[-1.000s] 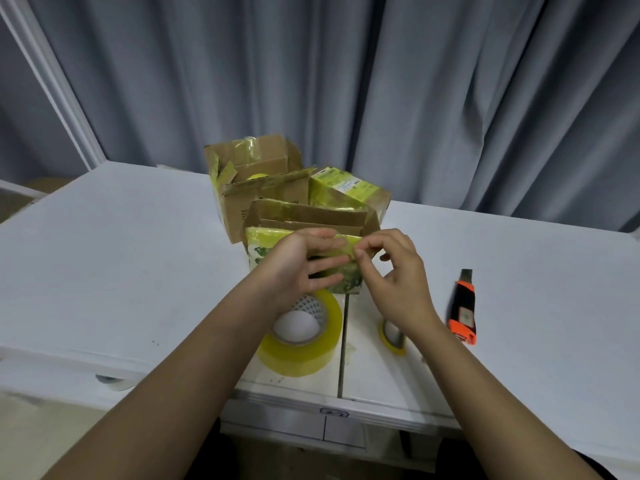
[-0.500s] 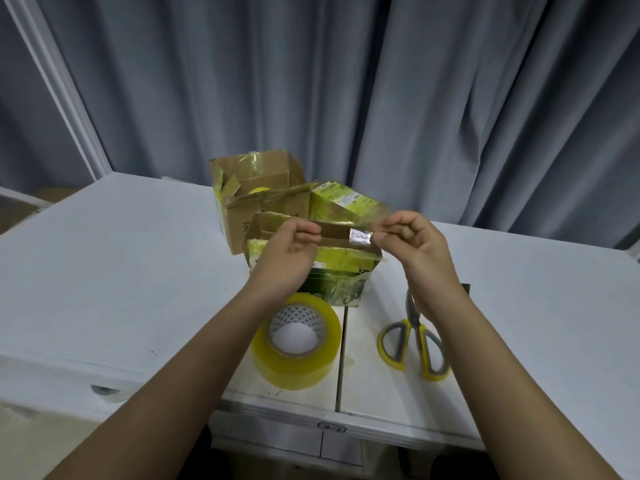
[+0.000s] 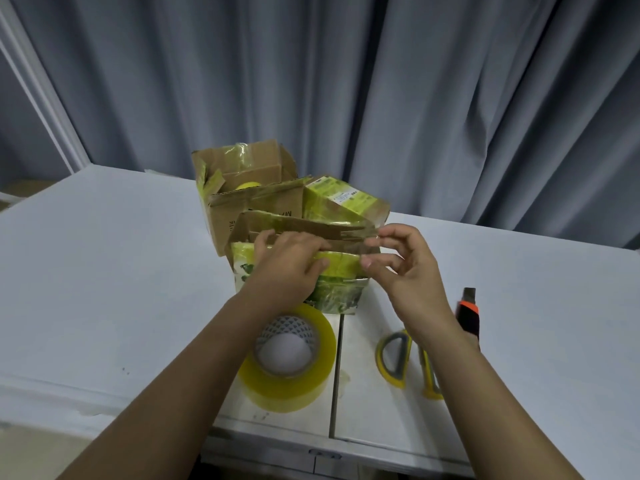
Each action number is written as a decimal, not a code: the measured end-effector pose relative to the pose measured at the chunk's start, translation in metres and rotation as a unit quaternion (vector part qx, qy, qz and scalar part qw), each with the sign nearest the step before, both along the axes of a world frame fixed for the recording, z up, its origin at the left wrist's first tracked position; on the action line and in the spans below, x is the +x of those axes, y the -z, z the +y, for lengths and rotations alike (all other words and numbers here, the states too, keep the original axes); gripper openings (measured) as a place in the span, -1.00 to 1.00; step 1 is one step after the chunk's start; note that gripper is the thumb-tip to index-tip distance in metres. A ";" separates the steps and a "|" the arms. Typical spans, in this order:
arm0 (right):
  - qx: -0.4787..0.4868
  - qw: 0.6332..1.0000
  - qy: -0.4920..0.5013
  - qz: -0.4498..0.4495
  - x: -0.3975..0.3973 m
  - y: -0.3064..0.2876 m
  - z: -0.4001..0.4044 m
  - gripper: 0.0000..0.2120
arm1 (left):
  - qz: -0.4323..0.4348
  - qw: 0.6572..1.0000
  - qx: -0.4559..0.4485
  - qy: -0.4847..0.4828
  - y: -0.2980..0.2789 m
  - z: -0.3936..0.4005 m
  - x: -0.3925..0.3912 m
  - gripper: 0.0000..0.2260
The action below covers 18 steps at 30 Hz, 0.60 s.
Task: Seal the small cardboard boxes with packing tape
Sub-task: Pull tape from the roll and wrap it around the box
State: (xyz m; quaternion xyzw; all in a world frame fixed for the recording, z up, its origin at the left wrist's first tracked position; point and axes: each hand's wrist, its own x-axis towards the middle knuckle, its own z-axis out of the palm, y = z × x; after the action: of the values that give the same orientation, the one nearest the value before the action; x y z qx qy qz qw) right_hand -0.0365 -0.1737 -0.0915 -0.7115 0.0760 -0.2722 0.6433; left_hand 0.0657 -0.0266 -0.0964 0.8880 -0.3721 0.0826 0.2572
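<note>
At the centre of the frame a small cardboard box, wrapped in yellowish tape with a green print on its near face, stands on the white table. Its back flap stands up, open. The left hand lies over the box's near top edge, fingers stretched flat toward the right and pressing on the taped surface. The right hand is at the box's right top corner; thumb and forefinger are curled together and pinch the end of a strip of clear tape that runs leftward along the top of the box toward the left hand's fingertips. So the box sits under and between both hands, the strip spanning the short gap between them.

Behind it, toward upper centre, stand a larger open cardboard box and, to its right, a tape-covered box with a label. Below the left wrist a roll of yellowish packing tape lies flat near the table's front edge. At lower right of centre lie yellow-handled scissors, partly hidden by the right forearm, and beside them an orange and black utility knife
</note>
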 end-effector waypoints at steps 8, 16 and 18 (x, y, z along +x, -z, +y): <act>0.023 1.000 -0.004 0.008 0.006 0.013 -0.001 -0.65 | 0.024 0.999 -0.027 0.030 0.001 -0.011 0.011 -0.86; 0.023 1.000 -0.006 -0.012 0.016 0.016 -0.010 -0.62 | 0.035 0.998 -0.051 -0.006 0.010 -0.025 0.011 -0.86; 0.024 1.000 -0.005 -0.014 0.018 0.019 -0.011 -0.62 | 0.022 0.999 -0.049 -0.006 0.012 -0.027 0.010 -0.86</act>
State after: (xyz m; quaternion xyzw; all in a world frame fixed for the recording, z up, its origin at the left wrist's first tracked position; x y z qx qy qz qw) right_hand -0.0185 -0.1846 -0.1102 -0.6920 0.0703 -0.2774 0.6627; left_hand 0.0762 -0.0534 -0.1080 0.8780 -0.3569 0.0827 0.3080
